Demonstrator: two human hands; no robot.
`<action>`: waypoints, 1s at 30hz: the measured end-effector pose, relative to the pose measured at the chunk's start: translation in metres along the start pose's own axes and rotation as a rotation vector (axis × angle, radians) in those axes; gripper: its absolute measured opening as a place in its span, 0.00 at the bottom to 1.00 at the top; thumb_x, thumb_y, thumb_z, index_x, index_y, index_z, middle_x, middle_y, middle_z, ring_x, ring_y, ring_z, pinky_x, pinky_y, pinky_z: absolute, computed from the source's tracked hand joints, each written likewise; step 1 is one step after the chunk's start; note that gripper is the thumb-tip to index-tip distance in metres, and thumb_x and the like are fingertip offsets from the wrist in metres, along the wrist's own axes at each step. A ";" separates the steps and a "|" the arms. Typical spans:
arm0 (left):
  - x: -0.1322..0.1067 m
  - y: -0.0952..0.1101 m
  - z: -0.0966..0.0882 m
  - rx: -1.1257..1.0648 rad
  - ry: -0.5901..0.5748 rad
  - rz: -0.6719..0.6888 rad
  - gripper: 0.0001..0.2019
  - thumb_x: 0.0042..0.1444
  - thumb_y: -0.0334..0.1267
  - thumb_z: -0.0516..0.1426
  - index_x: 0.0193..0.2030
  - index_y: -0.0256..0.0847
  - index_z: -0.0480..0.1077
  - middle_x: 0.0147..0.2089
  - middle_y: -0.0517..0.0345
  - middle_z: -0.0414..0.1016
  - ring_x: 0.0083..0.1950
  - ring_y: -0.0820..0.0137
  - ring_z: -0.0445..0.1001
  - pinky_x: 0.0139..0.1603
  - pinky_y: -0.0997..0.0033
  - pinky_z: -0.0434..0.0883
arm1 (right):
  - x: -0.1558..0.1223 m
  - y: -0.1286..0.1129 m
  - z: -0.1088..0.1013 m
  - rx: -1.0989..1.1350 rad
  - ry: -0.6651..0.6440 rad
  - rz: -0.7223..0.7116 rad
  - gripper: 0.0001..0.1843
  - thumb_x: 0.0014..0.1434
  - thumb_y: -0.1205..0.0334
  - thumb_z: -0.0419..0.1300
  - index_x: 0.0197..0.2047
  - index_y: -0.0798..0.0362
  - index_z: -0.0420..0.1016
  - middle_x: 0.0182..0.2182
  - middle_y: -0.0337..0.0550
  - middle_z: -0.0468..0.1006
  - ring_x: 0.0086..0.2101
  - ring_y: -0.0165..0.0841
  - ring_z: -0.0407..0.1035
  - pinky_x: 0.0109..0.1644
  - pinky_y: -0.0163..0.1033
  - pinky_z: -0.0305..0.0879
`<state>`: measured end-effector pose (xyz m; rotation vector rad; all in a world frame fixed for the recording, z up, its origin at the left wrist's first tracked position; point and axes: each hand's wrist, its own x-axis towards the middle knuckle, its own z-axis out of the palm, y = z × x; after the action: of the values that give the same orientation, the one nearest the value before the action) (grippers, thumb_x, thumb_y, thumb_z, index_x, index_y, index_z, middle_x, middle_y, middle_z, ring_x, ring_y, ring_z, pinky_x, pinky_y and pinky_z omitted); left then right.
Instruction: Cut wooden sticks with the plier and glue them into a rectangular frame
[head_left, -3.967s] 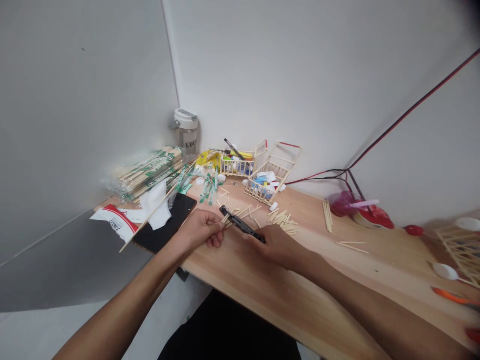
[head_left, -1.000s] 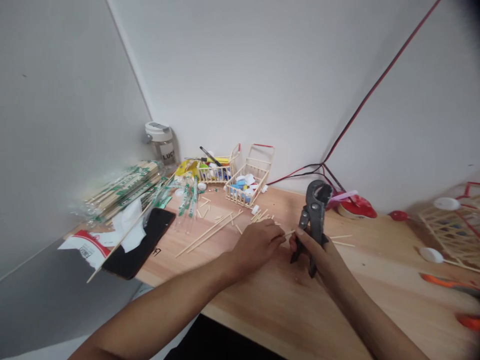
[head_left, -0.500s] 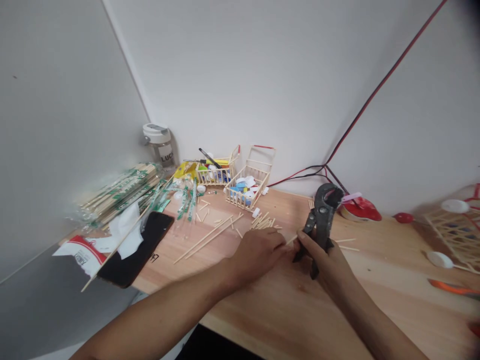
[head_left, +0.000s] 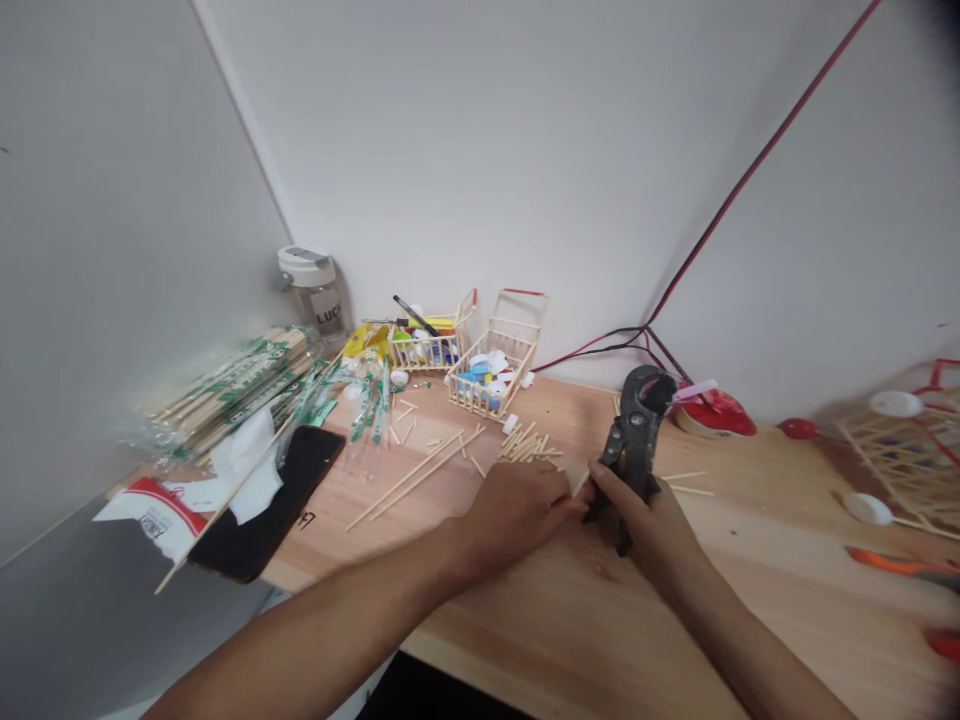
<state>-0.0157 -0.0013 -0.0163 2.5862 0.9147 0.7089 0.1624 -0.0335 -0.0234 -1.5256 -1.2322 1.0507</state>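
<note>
My right hand (head_left: 649, 520) is wrapped round a black plier-like cutter (head_left: 639, 425) with a hooked, rounded jaw that points up. Close by on its left is my left hand (head_left: 521, 510), palm down and low over the table, its fingers closed. A thin wooden stick (head_left: 580, 484) shows between my left fingertips and my right thumb; its ends are hidden by the fingers. Just beyond my left hand lies a pile of short cut sticks (head_left: 529, 443). Two long sticks (head_left: 420, 480) rest on the table to the left.
Two small stick-built carts (head_left: 491, 372) holding bottle caps stand near the wall. Packs of bamboo sticks (head_left: 240, 390), a phone (head_left: 262, 515) and a bottle (head_left: 313, 290) are at left. A red container (head_left: 716, 412), a stick frame (head_left: 900, 450) and an orange-handled tool (head_left: 900, 563) lie right.
The view has shifted slightly. My left fingertips have moved a little closer to my right hand at the stick. The cutter stays in my right hand.
</note>
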 end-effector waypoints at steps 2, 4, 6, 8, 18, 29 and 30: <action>0.000 0.000 0.001 0.003 -0.007 0.009 0.17 0.64 0.47 0.50 0.31 0.38 0.71 0.31 0.57 0.74 0.32 0.71 0.70 0.31 0.73 0.60 | -0.001 -0.001 0.001 -0.005 0.001 0.006 0.25 0.57 0.41 0.57 0.25 0.57 0.73 0.18 0.42 0.71 0.18 0.28 0.61 0.19 0.33 0.56; 0.000 0.000 0.001 0.008 -0.019 0.015 0.16 0.63 0.47 0.51 0.31 0.38 0.72 0.31 0.57 0.74 0.33 0.71 0.71 0.31 0.73 0.60 | -0.001 -0.001 0.001 -0.008 0.010 0.005 0.25 0.56 0.41 0.57 0.23 0.56 0.72 0.18 0.42 0.71 0.19 0.29 0.62 0.20 0.33 0.56; 0.000 0.002 -0.001 0.017 -0.031 0.015 0.16 0.63 0.46 0.52 0.32 0.38 0.72 0.31 0.58 0.74 0.33 0.71 0.71 0.31 0.73 0.60 | 0.000 0.001 0.001 -0.007 0.006 0.001 0.24 0.56 0.42 0.58 0.23 0.55 0.72 0.19 0.42 0.71 0.21 0.29 0.63 0.21 0.33 0.57; 0.000 0.003 -0.002 0.025 -0.034 0.003 0.15 0.63 0.45 0.51 0.32 0.39 0.72 0.31 0.58 0.74 0.33 0.72 0.71 0.31 0.73 0.60 | 0.002 0.005 0.001 0.002 0.001 -0.005 0.23 0.56 0.43 0.58 0.23 0.55 0.71 0.19 0.41 0.71 0.23 0.30 0.64 0.24 0.33 0.59; 0.000 0.003 -0.001 0.007 0.018 -0.005 0.15 0.63 0.42 0.51 0.29 0.38 0.71 0.30 0.59 0.74 0.31 0.72 0.70 0.29 0.74 0.57 | 0.000 0.000 0.003 0.035 0.010 0.014 0.23 0.54 0.42 0.60 0.22 0.55 0.72 0.19 0.42 0.72 0.23 0.32 0.66 0.27 0.35 0.62; 0.001 0.004 -0.011 -0.066 0.153 -0.176 0.15 0.60 0.37 0.53 0.22 0.37 0.64 0.24 0.60 0.68 0.27 0.74 0.63 0.29 0.72 0.52 | 0.003 0.006 0.004 0.360 0.025 0.006 0.17 0.55 0.48 0.62 0.27 0.54 0.72 0.22 0.40 0.72 0.26 0.32 0.66 0.30 0.35 0.64; 0.002 0.004 -0.015 -0.083 0.188 -0.213 0.15 0.59 0.37 0.53 0.21 0.37 0.63 0.23 0.61 0.66 0.27 0.75 0.62 0.29 0.72 0.52 | 0.002 0.004 0.003 0.407 0.032 0.012 0.16 0.55 0.48 0.63 0.28 0.53 0.72 0.22 0.39 0.72 0.25 0.31 0.66 0.29 0.35 0.64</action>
<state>-0.0204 -0.0008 -0.0016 2.3351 1.1699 0.9184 0.1604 -0.0313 -0.0286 -1.2297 -0.9191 1.1956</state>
